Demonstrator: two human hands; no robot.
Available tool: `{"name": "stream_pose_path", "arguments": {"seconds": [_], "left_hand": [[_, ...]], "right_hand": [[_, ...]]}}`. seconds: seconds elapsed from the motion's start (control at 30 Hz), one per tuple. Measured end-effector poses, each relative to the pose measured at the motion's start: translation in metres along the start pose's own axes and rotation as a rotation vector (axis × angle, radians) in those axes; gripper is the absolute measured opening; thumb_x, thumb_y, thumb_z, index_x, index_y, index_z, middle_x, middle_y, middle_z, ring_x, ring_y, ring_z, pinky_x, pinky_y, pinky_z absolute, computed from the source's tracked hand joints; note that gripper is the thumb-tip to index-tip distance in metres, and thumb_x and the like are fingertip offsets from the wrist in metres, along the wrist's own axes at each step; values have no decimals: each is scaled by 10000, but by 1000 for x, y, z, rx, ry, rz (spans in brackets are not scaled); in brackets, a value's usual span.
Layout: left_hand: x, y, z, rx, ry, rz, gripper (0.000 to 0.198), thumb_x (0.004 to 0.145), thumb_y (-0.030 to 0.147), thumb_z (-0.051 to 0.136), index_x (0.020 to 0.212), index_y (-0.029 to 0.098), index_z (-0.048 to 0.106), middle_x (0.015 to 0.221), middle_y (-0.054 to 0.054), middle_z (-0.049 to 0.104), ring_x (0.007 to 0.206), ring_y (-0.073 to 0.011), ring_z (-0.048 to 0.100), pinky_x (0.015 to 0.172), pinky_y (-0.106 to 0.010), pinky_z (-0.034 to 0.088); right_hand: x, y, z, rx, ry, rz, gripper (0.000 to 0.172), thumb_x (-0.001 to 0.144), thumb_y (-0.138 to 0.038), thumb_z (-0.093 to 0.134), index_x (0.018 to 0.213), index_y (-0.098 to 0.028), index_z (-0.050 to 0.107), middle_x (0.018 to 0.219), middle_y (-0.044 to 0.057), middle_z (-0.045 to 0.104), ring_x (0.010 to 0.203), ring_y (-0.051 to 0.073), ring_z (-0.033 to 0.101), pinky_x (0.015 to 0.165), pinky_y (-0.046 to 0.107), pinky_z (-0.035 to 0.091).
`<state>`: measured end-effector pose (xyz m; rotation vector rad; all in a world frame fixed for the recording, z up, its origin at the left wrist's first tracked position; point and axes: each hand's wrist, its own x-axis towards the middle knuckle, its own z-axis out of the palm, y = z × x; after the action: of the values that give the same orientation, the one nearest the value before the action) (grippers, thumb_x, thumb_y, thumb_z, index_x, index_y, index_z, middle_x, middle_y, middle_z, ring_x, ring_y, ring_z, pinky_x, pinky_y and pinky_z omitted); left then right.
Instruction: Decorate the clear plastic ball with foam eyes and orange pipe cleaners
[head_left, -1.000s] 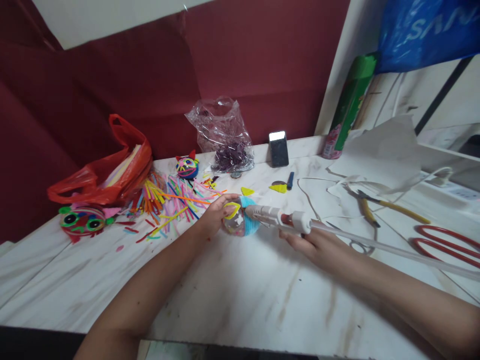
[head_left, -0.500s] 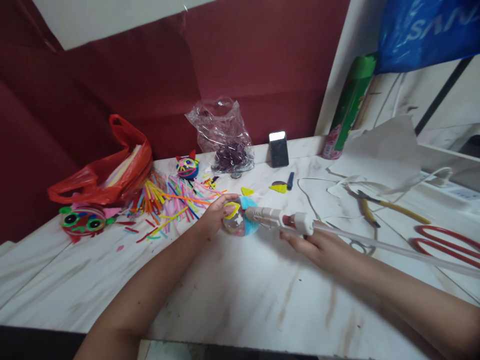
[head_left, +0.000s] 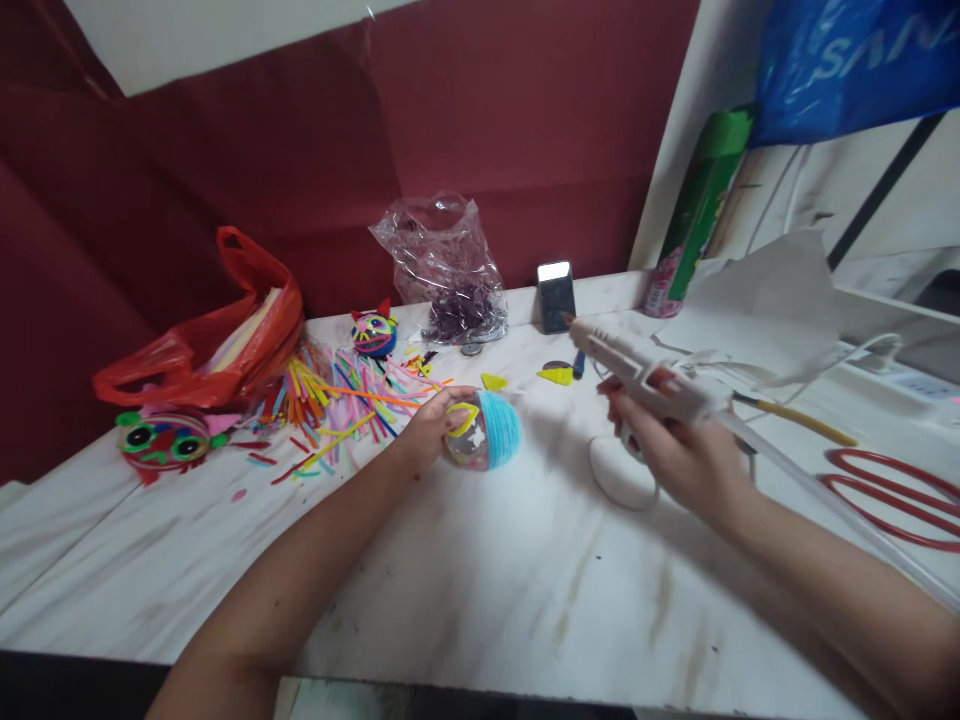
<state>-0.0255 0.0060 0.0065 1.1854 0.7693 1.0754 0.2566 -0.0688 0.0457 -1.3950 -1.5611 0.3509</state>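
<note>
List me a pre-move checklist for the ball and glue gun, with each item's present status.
1. Ball steadied: ok. The left hand holds the part-blue ball by its uncovered side.
2. Glue gun in grasp: ok. The right hand is wrapped around the glue gun.
3. Nozzle clear of the ball: ok. The nozzle points away, with a gap between them.
4. Glue stick loaded: ok. A long glue stick extends from the gun's back.
5. Nozzle hot: cannot tell. Nothing visible shows its temperature.
6. Yellow pieces in hand: not ok. The yellow pieces lie on the table.
</note>
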Motion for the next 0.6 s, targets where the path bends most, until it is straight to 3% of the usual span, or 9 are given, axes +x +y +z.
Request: {"name": "stream_pose_path", "arguments": {"seconds": [0.03, 0.07, 0.17, 0.3, 0.5, 0.6], "left_hand": [[0, 0, 0, 0, 0, -1, 452, 621, 295, 789, 1024, 177, 620, 1007, -36, 654, 809, -150, 636, 734, -263, 476], [0, 0, 0, 1, 1, -3, 452, 622, 295, 789, 1025, 179, 619, 1008, -37, 654, 808, -150, 635, 737, -265, 475], [-2, 1, 1, 9, 6, -3, 447, 630, 296, 784, 1027, 182, 615, 991, -35, 657, 808, -150, 632, 745, -268, 469], [-3, 0, 0, 23, 10, 4, 456, 626, 287, 788, 1035, 182, 617, 1028, -34, 643, 841, -151, 626, 769, -269, 467], [-1, -2, -3, 94, -27, 29, 425, 685, 295, 748, 1069, 187, 601, 1063, -47, 637, 836, -150, 620, 800, -293, 456], [-1, -1, -1, 138, -33, 46, 418, 687, 305, 743, 1062, 190, 601, 1078, -48, 633, 868, -158, 614, 818, -293, 438]], "right_hand": [[8, 6, -2, -97, 40, -14, 276, 837, -439, 492, 929, -219, 630, 804, 59, 665, 735, 244, 632, 640, 327, 474], [17, 14, -3, -180, 0, -44, 217, 823, -392, 514, 910, -224, 618, 840, 60, 664, 761, 245, 631, 648, 322, 469], [35, 37, 1, -477, -206, -104, 85, 799, -270, 538, 820, -199, 581, 873, 83, 635, 756, 234, 622, 616, 302, 441], [40, 59, 15, -774, -406, -128, 93, 802, -246, 573, 851, -172, 595, 948, 132, 624, 874, 261, 620, 629, 302, 436], [39, 60, 11, -743, -463, -170, 110, 746, -286, 633, 795, -188, 641, 821, 133, 670, 868, 328, 631, 672, 400, 488], [36, 43, 10, -625, -390, -247, 210, 807, -306, 572, 967, -194, 649, 980, 133, 685, 971, 313, 625, 774, 429, 513]]}}
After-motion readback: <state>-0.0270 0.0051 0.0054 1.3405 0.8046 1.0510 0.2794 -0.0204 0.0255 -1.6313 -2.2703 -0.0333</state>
